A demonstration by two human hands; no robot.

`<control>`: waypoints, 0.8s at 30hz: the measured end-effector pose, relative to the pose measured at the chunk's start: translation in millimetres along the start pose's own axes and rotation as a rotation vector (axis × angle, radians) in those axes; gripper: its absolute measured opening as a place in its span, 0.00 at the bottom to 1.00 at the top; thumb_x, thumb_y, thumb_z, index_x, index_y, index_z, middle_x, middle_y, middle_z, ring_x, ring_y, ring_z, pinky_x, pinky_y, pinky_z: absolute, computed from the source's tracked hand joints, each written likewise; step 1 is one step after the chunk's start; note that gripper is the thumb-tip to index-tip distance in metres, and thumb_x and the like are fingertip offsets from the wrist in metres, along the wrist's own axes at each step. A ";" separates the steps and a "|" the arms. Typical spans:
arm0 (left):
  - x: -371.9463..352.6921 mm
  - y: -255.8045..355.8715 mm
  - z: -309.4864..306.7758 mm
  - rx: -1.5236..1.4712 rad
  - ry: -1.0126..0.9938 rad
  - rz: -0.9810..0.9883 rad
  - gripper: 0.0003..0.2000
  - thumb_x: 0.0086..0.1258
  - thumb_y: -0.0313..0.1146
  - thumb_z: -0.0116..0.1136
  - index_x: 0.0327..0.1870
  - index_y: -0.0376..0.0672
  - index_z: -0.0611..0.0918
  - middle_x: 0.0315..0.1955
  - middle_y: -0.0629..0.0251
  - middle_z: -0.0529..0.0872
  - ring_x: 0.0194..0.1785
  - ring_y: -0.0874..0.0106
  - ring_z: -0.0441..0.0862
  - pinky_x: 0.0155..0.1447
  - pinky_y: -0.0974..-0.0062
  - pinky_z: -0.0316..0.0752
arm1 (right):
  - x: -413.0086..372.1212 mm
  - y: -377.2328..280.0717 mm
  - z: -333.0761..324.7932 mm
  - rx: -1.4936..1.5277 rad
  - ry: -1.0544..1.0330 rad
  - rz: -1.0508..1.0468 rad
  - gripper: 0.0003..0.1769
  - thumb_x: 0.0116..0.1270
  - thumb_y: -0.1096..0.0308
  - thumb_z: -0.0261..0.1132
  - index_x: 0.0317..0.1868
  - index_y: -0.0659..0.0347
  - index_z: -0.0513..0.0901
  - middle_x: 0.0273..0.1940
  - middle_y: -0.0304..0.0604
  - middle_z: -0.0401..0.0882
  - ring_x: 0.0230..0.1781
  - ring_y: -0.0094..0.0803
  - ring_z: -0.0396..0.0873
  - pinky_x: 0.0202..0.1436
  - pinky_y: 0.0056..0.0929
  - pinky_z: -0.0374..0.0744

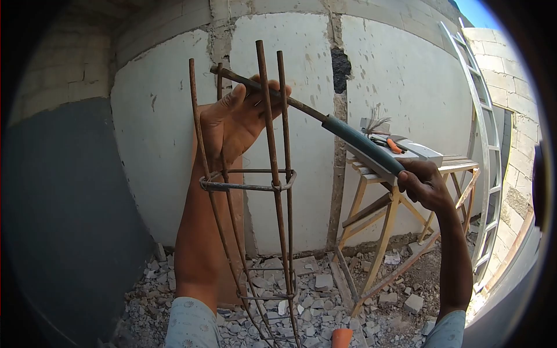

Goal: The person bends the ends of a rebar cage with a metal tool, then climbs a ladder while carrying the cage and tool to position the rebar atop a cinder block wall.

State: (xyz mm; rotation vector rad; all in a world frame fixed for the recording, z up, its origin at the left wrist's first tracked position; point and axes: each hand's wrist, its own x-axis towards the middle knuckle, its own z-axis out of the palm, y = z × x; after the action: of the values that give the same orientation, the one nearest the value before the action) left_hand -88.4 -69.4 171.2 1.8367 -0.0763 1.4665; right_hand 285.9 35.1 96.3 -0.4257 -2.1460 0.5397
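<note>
Four rusty vertical bars with wire ties form a rebar cage [276,220] in front of me. A metal rod with a dark green tube handle [362,144] slants across its top, from upper left down to the right. My right hand [426,182] is closed round the handle's lower end. My left hand [241,119] is behind the cage's upper bars, palm facing me, with its raised fingers against the rod near its far end. The fingers are partly hidden by the bars, and their grip is unclear.
Behind stands a wooden trestle [383,232] carrying a pale block, pliers with orange handles [395,146] and wire pieces. An aluminium ladder [493,156] leans at the right. Rubble [325,282] covers the ground, and an orange object [342,337] is at the bottom edge.
</note>
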 end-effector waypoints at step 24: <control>-5.0 -1.2 -13.2 0.179 0.044 -0.180 0.18 0.81 0.45 0.44 0.41 0.39 0.79 0.30 0.60 0.82 0.37 0.62 0.84 0.46 0.62 0.81 | -80.6 4.7 261.9 0.834 0.169 0.238 0.23 0.79 0.58 0.56 0.66 0.64 0.76 0.31 0.33 0.75 0.28 0.17 0.69 0.30 0.18 0.70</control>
State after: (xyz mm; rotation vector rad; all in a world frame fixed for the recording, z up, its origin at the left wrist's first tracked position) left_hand -100.1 -62.8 166.8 1.8978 0.2433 1.4236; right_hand 119.7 -58.6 -100.4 -0.2356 -1.5349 1.3965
